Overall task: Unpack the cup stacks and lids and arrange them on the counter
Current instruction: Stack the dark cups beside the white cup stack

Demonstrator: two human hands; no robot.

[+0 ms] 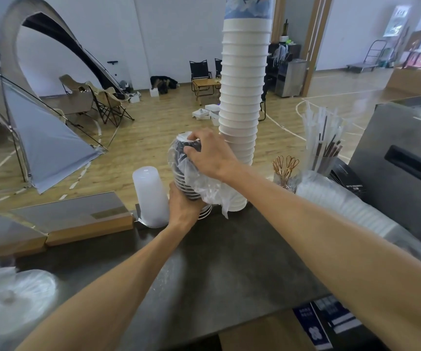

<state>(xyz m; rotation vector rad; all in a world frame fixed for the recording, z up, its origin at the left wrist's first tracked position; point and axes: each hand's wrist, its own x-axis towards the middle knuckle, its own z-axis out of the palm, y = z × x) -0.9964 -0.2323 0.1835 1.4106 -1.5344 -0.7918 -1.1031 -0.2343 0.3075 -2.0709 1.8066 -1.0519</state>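
Both hands on a plastic-wrapped dark cup stack (183, 173) standing on the worktop (224, 262): left hand (183, 206) gripping its base, right hand (209, 154) fingers (191, 148) curled over top.

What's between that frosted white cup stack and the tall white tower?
The dark cup stack in a plastic bag, held by both hands, seen from the head camera.

Two bare forearms in view, no sleeves visible up to frame edge. Left hand (183, 207) and right hand (210, 154) bare: no gloves, rings, watch or wristbands. Nothing else of the person shows.
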